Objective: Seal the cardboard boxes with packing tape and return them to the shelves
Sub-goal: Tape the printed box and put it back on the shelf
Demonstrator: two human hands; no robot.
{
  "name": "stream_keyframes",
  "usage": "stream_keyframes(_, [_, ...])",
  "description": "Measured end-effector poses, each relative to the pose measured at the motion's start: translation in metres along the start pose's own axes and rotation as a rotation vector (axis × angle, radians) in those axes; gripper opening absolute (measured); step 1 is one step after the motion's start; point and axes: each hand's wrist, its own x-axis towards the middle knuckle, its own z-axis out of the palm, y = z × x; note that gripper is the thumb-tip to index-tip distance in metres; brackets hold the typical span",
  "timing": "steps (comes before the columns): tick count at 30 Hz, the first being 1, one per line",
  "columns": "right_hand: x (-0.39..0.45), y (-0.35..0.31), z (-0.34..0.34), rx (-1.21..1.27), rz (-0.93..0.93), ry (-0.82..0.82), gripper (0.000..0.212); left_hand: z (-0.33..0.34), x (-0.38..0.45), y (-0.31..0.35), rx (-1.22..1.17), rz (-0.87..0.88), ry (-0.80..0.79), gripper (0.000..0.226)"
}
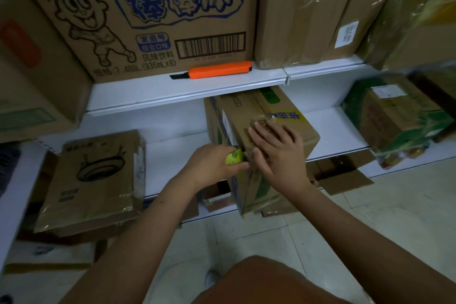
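Two white shelves [187, 91] carry brown cardboard boxes, seven or so in view (some glossy with plastic wrap); the largest [148, 15], printed with a cartoon figure and blue characters, stands on the upper one; a smaller box [256, 116] sits tilted on the lower shelf's edge; the right hand [276, 150] lies flat on its top, fingers straight; the left hand [212, 165] curls round a yellow-green tape roll [234, 157] against the box's edge; one orange knife [217, 70] lies above.
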Motion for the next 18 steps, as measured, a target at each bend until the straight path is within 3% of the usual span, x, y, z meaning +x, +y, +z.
stream_keyframes(3, [0.014, -0.017, -0.006, -0.048, 0.185, -0.279, 0.067, 0.006, -0.002, -0.009, -0.027, 0.01, 0.031, 0.034])
stream_keyframes(7, [0.02, -0.034, -0.004, -0.164, 0.138, -0.446, 0.074, 0.013, -0.007, -0.026, -0.279, -0.022, -0.009, 0.03])
stream_keyframes(11, [0.041, -0.053, -0.008, 0.0, 0.203, -0.294, 0.05, 0.022, -0.013, -0.037, -0.607, -0.058, -0.019, 0.048])
stream_keyframes(15, [0.104, -0.053, -0.01, 0.056, 0.119, 0.066, 0.033, 0.023, -0.015, -0.026, -0.575, -0.078, 0.018, 0.052])
stream_keyframes(18, [0.158, -0.038, 0.001, -0.022, 0.035, -0.109, 0.043, 0.021, -0.013, -0.023, -0.549, -0.054, 0.03, 0.055])
